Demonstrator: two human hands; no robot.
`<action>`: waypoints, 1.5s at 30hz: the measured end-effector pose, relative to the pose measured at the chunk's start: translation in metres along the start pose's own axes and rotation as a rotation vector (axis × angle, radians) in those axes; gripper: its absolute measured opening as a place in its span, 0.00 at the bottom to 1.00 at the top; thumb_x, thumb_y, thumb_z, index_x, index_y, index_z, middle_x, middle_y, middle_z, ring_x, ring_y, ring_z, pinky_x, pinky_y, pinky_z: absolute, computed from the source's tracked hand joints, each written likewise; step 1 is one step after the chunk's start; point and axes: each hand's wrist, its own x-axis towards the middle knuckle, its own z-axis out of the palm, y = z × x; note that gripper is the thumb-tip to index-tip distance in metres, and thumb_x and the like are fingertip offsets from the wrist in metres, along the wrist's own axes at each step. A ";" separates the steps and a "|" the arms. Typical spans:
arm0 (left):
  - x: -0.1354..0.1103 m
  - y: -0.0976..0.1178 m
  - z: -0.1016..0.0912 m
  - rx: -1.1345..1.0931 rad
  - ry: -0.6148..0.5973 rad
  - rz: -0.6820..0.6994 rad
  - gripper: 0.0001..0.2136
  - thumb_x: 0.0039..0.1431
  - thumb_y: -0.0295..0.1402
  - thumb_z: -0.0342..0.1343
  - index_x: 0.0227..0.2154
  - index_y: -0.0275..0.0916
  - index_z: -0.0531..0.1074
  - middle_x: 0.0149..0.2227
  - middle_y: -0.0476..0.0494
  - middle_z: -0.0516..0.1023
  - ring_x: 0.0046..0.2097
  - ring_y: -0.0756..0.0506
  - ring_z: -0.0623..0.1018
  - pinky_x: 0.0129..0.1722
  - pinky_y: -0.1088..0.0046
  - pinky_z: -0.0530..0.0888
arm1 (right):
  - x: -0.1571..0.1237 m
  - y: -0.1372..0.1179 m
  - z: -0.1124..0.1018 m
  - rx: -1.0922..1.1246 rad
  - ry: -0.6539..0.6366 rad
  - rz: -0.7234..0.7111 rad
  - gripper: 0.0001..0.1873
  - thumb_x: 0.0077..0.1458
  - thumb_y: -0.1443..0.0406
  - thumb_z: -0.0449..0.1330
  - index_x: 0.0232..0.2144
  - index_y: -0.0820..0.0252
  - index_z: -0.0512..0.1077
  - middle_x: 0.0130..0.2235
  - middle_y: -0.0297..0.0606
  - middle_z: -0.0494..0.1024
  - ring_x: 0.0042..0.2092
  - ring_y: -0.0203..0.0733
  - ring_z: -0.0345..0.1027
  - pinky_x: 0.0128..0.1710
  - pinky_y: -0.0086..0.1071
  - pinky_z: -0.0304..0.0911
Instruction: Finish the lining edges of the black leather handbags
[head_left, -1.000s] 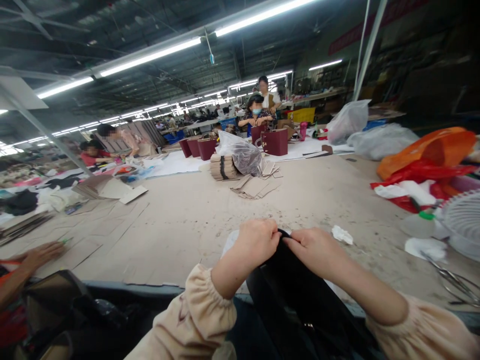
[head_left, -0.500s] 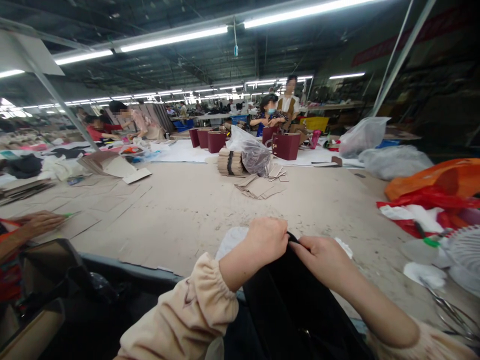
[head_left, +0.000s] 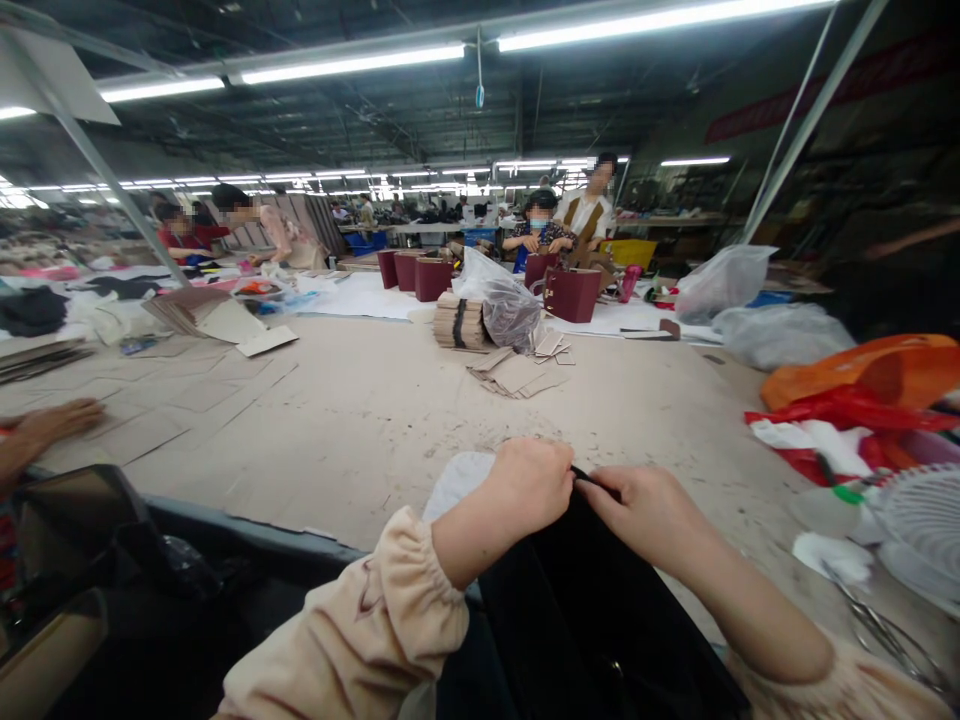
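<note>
My left hand (head_left: 529,490) and my right hand (head_left: 645,512) are both closed, pinching the top edge of a black bag (head_left: 592,610) that stands between my forearms at the near edge of the table (head_left: 375,420). The two hands almost touch over the bag's rim. A white cloth or paper (head_left: 457,480) lies on the table just behind my left hand. My sleeves are beige.
Another person's hand (head_left: 45,425) rests on cardboard sheets at the left. Stacked cardboard pieces (head_left: 459,322), a clear plastic bag (head_left: 506,305) and maroon bags (head_left: 574,292) stand farther back. Orange and red plastic bags (head_left: 862,385), a white fan (head_left: 919,520) and scissors (head_left: 889,635) lie right. People work beyond.
My view has shifted a little, and my hands have kept their pinch on the bag's top edge, drifting slightly right. The other person's hand at the left has moved back.
</note>
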 end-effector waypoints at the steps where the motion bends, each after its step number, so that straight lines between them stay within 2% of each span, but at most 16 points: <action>1: 0.000 0.000 0.000 0.000 0.002 0.001 0.09 0.59 0.33 0.48 0.32 0.38 0.73 0.33 0.42 0.79 0.35 0.42 0.78 0.32 0.68 0.72 | 0.001 0.000 0.000 0.002 0.005 -0.002 0.20 0.57 0.58 0.49 0.20 0.56 0.72 0.23 0.37 0.77 0.26 0.37 0.67 0.26 0.30 0.50; 7: 0.001 -0.001 -0.001 -0.060 -0.002 -0.005 0.08 0.58 0.31 0.48 0.30 0.38 0.72 0.33 0.43 0.79 0.36 0.43 0.78 0.34 0.68 0.72 | 0.005 -0.002 0.000 -0.067 0.030 0.006 0.17 0.56 0.60 0.50 0.20 0.56 0.71 0.24 0.35 0.77 0.28 0.37 0.68 0.27 0.30 0.49; 9: -0.002 -0.002 -0.003 -0.124 0.009 -0.019 0.07 0.56 0.31 0.49 0.34 0.39 0.71 0.34 0.45 0.79 0.37 0.43 0.78 0.37 0.68 0.72 | 0.006 -0.003 0.001 -0.108 0.047 0.027 0.16 0.55 0.61 0.50 0.20 0.57 0.70 0.25 0.36 0.77 0.28 0.37 0.68 0.27 0.30 0.48; 10: -0.006 -0.003 -0.004 -0.163 0.022 -0.030 0.09 0.55 0.31 0.51 0.38 0.39 0.70 0.36 0.45 0.79 0.39 0.43 0.78 0.38 0.69 0.73 | 0.006 -0.005 0.002 -0.119 0.057 0.037 0.16 0.55 0.62 0.50 0.20 0.57 0.70 0.25 0.36 0.77 0.29 0.38 0.68 0.27 0.31 0.48; 13: -0.020 -0.004 -0.009 -0.220 0.034 -0.077 0.26 0.50 0.37 0.58 0.52 0.39 0.61 0.43 0.42 0.78 0.43 0.40 0.77 0.41 0.66 0.73 | 0.006 -0.008 0.004 -0.122 0.078 0.051 0.16 0.55 0.62 0.49 0.20 0.57 0.70 0.26 0.36 0.77 0.30 0.38 0.68 0.27 0.31 0.48; 15: -0.031 -0.005 -0.011 -0.179 -0.022 -0.110 0.34 0.47 0.42 0.61 0.56 0.38 0.57 0.42 0.39 0.78 0.43 0.36 0.77 0.40 0.62 0.74 | 0.005 -0.010 0.004 -0.121 0.090 0.061 0.16 0.55 0.63 0.49 0.19 0.57 0.69 0.26 0.36 0.77 0.30 0.38 0.68 0.28 0.31 0.48; 16: -0.035 -0.006 -0.012 -0.146 -0.058 -0.125 0.35 0.47 0.43 0.61 0.57 0.37 0.57 0.41 0.38 0.78 0.43 0.35 0.77 0.40 0.61 0.74 | 0.005 -0.012 0.004 -0.121 0.095 0.068 0.16 0.55 0.63 0.49 0.19 0.57 0.69 0.25 0.36 0.77 0.30 0.38 0.68 0.28 0.31 0.48; 20: -0.037 -0.019 -0.016 -0.062 -0.141 -0.123 0.28 0.52 0.33 0.56 0.57 0.37 0.57 0.40 0.37 0.79 0.43 0.36 0.78 0.39 0.62 0.73 | 0.004 -0.019 0.004 -0.125 0.100 0.093 0.16 0.54 0.63 0.49 0.18 0.57 0.69 0.24 0.37 0.77 0.29 0.39 0.68 0.27 0.32 0.46; 22: -0.032 -0.031 -0.019 -0.071 -0.163 -0.100 0.28 0.52 0.29 0.54 0.58 0.38 0.56 0.41 0.38 0.79 0.44 0.38 0.77 0.41 0.63 0.72 | 0.003 -0.024 0.005 -0.127 0.096 0.099 0.17 0.55 0.62 0.49 0.19 0.57 0.69 0.24 0.38 0.77 0.28 0.40 0.68 0.26 0.32 0.45; 26: -0.032 -0.047 -0.028 -0.194 -0.169 -0.060 0.30 0.50 0.30 0.59 0.56 0.39 0.56 0.47 0.41 0.76 0.47 0.40 0.76 0.44 0.64 0.71 | 0.001 -0.031 0.007 -0.126 0.090 0.110 0.17 0.56 0.61 0.48 0.19 0.57 0.70 0.25 0.39 0.78 0.28 0.41 0.69 0.26 0.33 0.44; 28: -0.038 -0.044 -0.031 -0.211 -0.088 -0.079 0.25 0.49 0.31 0.60 0.51 0.40 0.60 0.47 0.43 0.75 0.47 0.41 0.75 0.44 0.65 0.71 | 0.001 -0.032 0.007 -0.138 0.085 0.124 0.18 0.56 0.61 0.48 0.20 0.56 0.70 0.25 0.40 0.78 0.29 0.42 0.69 0.26 0.33 0.44; 32: -0.050 -0.026 -0.032 -0.099 0.063 -0.100 0.12 0.49 0.31 0.62 0.37 0.41 0.68 0.41 0.47 0.74 0.43 0.43 0.74 0.45 0.64 0.70 | 0.000 -0.033 0.007 -0.150 0.088 0.132 0.17 0.57 0.61 0.47 0.21 0.56 0.70 0.27 0.39 0.79 0.30 0.42 0.70 0.26 0.33 0.45; 36: -0.050 -0.015 -0.026 0.007 0.162 -0.106 0.08 0.50 0.37 0.63 0.31 0.39 0.72 0.42 0.45 0.73 0.44 0.42 0.73 0.58 0.50 0.57 | -0.001 -0.033 0.008 -0.151 0.098 0.129 0.17 0.57 0.61 0.48 0.21 0.56 0.70 0.27 0.39 0.79 0.30 0.42 0.71 0.27 0.33 0.45; 40: -0.047 -0.011 -0.020 0.036 0.174 -0.096 0.06 0.53 0.36 0.60 0.31 0.40 0.74 0.44 0.45 0.73 0.44 0.43 0.73 0.60 0.47 0.52 | -0.003 -0.033 0.008 -0.139 0.104 0.135 0.16 0.56 0.61 0.48 0.21 0.56 0.69 0.27 0.39 0.79 0.30 0.42 0.71 0.26 0.33 0.45; 45: -0.045 -0.011 -0.020 0.028 0.100 -0.041 0.03 0.55 0.30 0.56 0.29 0.40 0.75 0.40 0.46 0.73 0.43 0.43 0.72 0.60 0.45 0.51 | -0.004 -0.032 0.009 -0.132 0.111 0.118 0.16 0.56 0.62 0.48 0.20 0.57 0.69 0.27 0.39 0.78 0.29 0.42 0.70 0.26 0.33 0.45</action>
